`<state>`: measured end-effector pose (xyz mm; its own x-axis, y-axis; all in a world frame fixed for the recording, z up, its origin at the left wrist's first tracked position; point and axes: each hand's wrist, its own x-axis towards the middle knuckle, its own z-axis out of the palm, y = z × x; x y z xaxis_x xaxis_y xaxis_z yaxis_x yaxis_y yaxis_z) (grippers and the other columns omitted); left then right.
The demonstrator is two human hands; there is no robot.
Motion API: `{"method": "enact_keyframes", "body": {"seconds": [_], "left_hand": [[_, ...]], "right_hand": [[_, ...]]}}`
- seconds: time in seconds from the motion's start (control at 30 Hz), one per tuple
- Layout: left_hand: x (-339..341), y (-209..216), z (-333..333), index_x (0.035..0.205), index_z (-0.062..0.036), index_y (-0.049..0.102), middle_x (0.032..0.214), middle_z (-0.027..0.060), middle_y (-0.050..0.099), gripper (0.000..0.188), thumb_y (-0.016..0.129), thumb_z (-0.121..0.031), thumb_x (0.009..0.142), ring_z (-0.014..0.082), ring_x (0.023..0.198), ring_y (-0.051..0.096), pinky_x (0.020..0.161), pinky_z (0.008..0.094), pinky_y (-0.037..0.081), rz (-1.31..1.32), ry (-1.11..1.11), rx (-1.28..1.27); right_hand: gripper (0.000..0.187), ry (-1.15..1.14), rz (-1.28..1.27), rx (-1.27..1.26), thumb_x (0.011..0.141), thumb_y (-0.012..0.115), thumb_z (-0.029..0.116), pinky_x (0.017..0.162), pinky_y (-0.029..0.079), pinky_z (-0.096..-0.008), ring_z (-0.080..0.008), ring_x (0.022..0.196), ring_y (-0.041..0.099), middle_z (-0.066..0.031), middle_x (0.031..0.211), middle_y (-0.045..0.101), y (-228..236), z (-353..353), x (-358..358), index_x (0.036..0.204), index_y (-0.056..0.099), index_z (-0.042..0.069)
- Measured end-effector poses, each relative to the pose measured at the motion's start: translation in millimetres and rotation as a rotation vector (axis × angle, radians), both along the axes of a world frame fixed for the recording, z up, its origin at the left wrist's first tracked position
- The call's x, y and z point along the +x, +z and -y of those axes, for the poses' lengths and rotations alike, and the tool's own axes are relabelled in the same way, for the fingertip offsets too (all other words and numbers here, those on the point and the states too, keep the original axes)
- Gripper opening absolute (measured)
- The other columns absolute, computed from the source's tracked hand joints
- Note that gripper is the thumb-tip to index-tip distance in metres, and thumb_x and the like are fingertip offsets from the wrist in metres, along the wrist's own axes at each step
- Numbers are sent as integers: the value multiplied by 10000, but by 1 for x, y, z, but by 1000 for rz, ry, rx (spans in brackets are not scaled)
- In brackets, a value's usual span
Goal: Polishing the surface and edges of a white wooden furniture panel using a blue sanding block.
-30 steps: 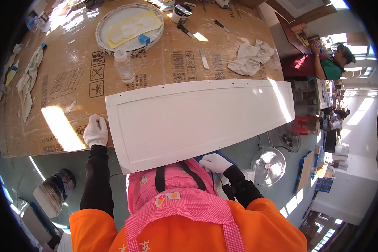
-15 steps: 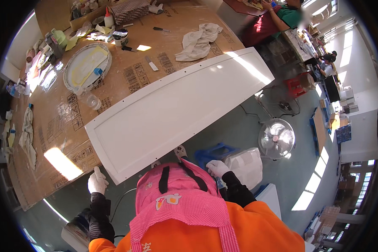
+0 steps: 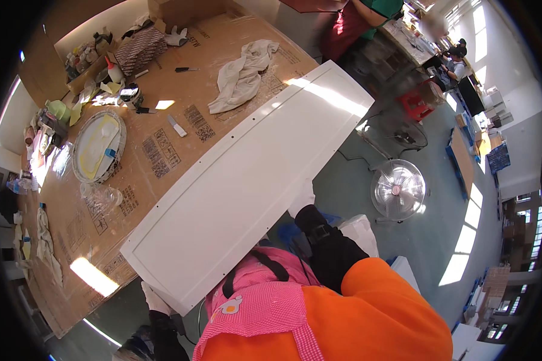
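Note:
A long white panel (image 3: 247, 180) with a raised border and small dark holes along its edges lies across the table's near edge, partly overhanging toward me. My left hand (image 3: 154, 299), in a white glove, is at the panel's near left corner, its fingers partly hidden by the corner. At the panel's right long edge, my right hand (image 3: 303, 197), also gloved in white, grips the edge, with the fingers mostly out of sight beneath it.
Cardboard covers the table (image 3: 156, 198). On it are a round tray (image 3: 121, 144), a putty knife (image 3: 176, 126), a crumpled cloth (image 3: 244, 75) and a small tub (image 3: 131, 96). A floor fan (image 3: 397, 190) stands at the right. Beyond the table is another person in a red apron (image 3: 342, 33).
My right hand has moved up from beside my apron to the panel's edge. My left hand has come to the near left corner. The view has shifted and turned.

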<state>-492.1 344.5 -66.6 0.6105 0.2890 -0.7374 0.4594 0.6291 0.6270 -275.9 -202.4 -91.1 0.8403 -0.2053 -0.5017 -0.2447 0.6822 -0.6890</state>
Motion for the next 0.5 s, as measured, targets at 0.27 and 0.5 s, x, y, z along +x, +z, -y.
{"method": "enact_keyframes", "body": {"seconds": [0.27, 0.5], "left_hand": [[50, 13, 31, 1529, -7, 412, 1484, 129, 517, 862, 339, -703, 1024, 284, 1305, 528, 1090, 392, 444, -137, 315, 473], [43, 101, 30, 1519, -34, 416, 1479, 117, 502, 742, 344, -614, 1063, 265, 1298, 524, 1093, 396, 438, 246, 599, 440]], "right_hand": [[630, -34, -263, -236, 1019, 302, 565, 1022, 503, -505, -320, 1232, 599, -116, 1375, 605, 1, -2, 19, 1357, 543, 92], [711, -8, -117, 114, 991, 326, 647, 1057, 470, -508, -315, 1303, 539, -99, 1445, 539, 64, -21, 59, 1454, 460, 125]]}}
